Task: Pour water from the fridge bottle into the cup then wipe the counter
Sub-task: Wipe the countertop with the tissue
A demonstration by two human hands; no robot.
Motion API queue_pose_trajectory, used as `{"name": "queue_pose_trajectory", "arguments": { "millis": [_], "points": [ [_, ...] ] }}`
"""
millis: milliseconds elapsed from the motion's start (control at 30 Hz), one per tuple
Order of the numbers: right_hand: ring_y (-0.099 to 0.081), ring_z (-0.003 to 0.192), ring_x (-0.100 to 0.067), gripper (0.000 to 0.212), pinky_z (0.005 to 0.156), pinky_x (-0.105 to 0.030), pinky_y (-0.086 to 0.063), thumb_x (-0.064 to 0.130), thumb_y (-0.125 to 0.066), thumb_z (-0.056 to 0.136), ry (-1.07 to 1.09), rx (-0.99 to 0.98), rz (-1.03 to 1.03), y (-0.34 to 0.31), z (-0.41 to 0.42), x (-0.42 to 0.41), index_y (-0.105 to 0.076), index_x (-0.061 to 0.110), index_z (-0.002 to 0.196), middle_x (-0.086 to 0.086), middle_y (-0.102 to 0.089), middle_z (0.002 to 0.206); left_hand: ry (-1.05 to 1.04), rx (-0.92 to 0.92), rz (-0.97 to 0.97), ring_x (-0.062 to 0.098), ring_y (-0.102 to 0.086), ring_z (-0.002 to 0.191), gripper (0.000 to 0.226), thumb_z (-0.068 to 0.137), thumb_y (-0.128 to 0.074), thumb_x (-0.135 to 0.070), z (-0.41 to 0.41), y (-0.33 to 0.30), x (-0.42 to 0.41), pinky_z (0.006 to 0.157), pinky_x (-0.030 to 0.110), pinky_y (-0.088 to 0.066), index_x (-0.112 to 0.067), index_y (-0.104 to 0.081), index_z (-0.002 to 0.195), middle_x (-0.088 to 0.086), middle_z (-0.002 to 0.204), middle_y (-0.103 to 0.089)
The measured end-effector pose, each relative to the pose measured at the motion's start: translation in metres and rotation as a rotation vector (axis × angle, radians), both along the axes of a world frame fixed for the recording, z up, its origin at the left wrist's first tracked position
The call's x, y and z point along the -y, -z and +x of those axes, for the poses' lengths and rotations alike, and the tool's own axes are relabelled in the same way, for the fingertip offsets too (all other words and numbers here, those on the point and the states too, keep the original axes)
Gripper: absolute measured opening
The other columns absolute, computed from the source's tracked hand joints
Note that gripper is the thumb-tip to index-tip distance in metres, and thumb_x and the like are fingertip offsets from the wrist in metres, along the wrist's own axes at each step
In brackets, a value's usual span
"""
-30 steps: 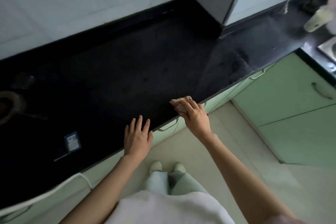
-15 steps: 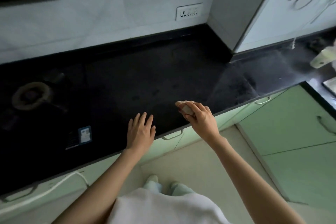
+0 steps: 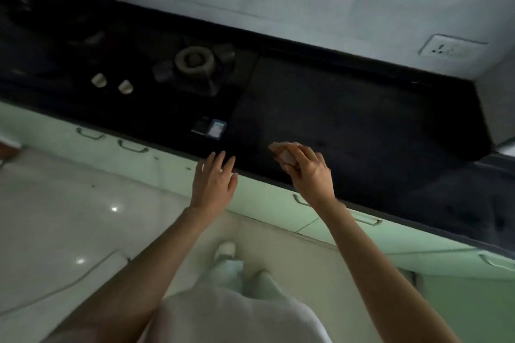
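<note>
Right hand (image 3: 309,172) grips cloth (image 3: 285,155); left hand (image 3: 214,182) flat

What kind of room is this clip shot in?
A home kitchen, most likely: a gas burner with two knobs is set in a black counter, with green cabinets below and a wall socket above.

Both bare arms reached forward. The left hand (image 3: 213,179) lay flat with fingers straight and spread, while the right hand (image 3: 308,171) curled its fingers around a small pale wad.
</note>
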State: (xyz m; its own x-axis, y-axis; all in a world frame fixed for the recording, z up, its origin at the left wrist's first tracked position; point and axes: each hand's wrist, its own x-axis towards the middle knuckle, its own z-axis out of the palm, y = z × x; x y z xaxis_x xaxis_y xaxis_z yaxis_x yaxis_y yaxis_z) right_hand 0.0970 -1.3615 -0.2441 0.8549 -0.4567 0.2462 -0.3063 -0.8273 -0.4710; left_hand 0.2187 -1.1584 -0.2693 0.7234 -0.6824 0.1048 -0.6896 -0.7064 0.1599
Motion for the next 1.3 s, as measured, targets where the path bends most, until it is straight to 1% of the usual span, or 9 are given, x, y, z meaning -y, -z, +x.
{"name": "queue_pose_trajectory", "arguments": {
  "millis": [100, 167, 300, 500, 667, 833, 1000, 1133, 1300],
  "points": [
    [-0.059, 0.097, -0.034, 0.049, 0.068, -0.042, -0.054, 0.014, -0.070, 0.083, -0.130, 0.024, -0.006, -0.003, 0.034, -0.038, -0.057, 0.023, 0.130, 0.001, -0.060, 0.127, -0.119, 0.016, 0.022, 0.036, -0.049, 0.128, 0.043, 0.094, -0.053, -0.028, 0.008, -0.003, -0.052, 0.100, 0.055, -0.043, -0.010, -0.055, 0.133, 0.017, 0.136, -0.055],
    [-0.060, 0.095, -0.034, 0.048, 0.067, -0.041, -0.053, 0.015, -0.071, 0.083, -0.213, 0.035, -0.015, -0.004, 0.058, -0.066, -0.058, 0.022, 0.128, 0.000, -0.061, 0.125, -0.207, 0.029, 0.011, 0.037, -0.050, 0.127, 0.043, 0.092, -0.057, -0.026, 0.014, -0.006, -0.087, 0.099, 0.055, -0.044, -0.009, -0.056, 0.131, 0.018, 0.134, -0.056],
    [-0.061, 0.095, -0.035, 0.046, 0.075, -0.043, -0.055, 0.018, -0.071, 0.083, -0.372, 0.044, -0.011, -0.004, 0.109, -0.129, -0.058, 0.020, 0.128, -0.001, -0.062, 0.123, -0.367, 0.043, -0.009, 0.039, -0.051, 0.125, 0.044, 0.091, -0.060, -0.026, 0.036, -0.011, -0.157, 0.099, 0.055, -0.045, -0.009, -0.057, 0.131, 0.018, 0.134, -0.057],
    [-0.059, 0.097, -0.037, 0.050, 0.075, -0.046, -0.056, 0.016, -0.072, 0.081, -0.561, 0.051, -0.058, -0.012, 0.195, -0.242, -0.059, 0.018, 0.129, -0.003, -0.062, 0.123, -0.579, 0.027, -0.034, 0.036, -0.042, 0.135, 0.045, 0.097, -0.049, -0.031, 0.079, -0.015, -0.274, 0.110, 0.054, -0.034, -0.013, -0.052, 0.137, 0.012, 0.144, -0.049],
    [-0.058, 0.098, -0.037, 0.049, 0.082, -0.045, -0.054, 0.016, -0.070, 0.082, -0.698, 0.092, -0.064, -0.025, 0.268, -0.328, -0.056, 0.017, 0.129, -0.004, -0.060, 0.125, -0.734, 0.034, -0.074, 0.037, -0.040, 0.136, 0.045, 0.098, -0.047, -0.032, 0.117, -0.027, -0.359, 0.109, 0.054, -0.033, -0.013, -0.051, 0.138, 0.012, 0.145, -0.048],
    [-0.057, 0.100, -0.037, 0.050, 0.084, -0.047, -0.053, 0.014, -0.071, 0.081, -0.732, 0.082, -0.052, -0.024, 0.330, -0.392, -0.057, 0.014, 0.129, -0.007, -0.060, 0.124, -0.836, 0.012, -0.105, 0.037, -0.039, 0.137, 0.044, 0.099, -0.047, -0.031, 0.149, -0.030, -0.422, 0.110, 0.054, -0.032, -0.013, -0.050, 0.139, 0.013, 0.146, -0.047],
    [-0.054, 0.106, -0.033, 0.049, 0.086, -0.043, -0.049, 0.016, -0.068, 0.085, -0.763, 0.018, -0.018, -0.013, 0.391, -0.436, -0.054, 0.014, 0.132, -0.005, -0.058, 0.127, -0.905, -0.031, -0.110, 0.037, -0.038, 0.137, 0.045, 0.099, -0.046, -0.033, 0.196, -0.015, -0.472, 0.110, 0.054, -0.031, -0.013, -0.049, 0.139, 0.014, 0.146, -0.046],
    [-0.052, 0.108, -0.031, 0.047, 0.088, -0.044, -0.050, 0.017, -0.067, 0.086, -0.794, -0.026, -0.005, -0.002, 0.458, -0.468, -0.054, 0.013, 0.131, -0.006, -0.057, 0.126, -0.942, -0.067, -0.095, 0.037, -0.035, 0.139, 0.046, 0.099, -0.045, -0.034, 0.253, -0.008, -0.502, 0.111, 0.054, -0.029, -0.014, -0.047, 0.141, 0.014, 0.148, -0.044],
    [-0.051, 0.109, -0.030, 0.046, 0.090, -0.039, -0.045, 0.018, -0.066, 0.087, -0.851, -0.049, -0.008, -0.009, 0.557, -0.507, -0.054, 0.014, 0.132, -0.005, -0.056, 0.127, -0.991, -0.075, -0.100, 0.035, -0.032, 0.141, 0.047, 0.100, -0.042, -0.035, 0.339, -0.013, -0.535, 0.113, 0.053, -0.028, -0.015, -0.044, 0.143, 0.013, 0.150, -0.041]
  ]
}}
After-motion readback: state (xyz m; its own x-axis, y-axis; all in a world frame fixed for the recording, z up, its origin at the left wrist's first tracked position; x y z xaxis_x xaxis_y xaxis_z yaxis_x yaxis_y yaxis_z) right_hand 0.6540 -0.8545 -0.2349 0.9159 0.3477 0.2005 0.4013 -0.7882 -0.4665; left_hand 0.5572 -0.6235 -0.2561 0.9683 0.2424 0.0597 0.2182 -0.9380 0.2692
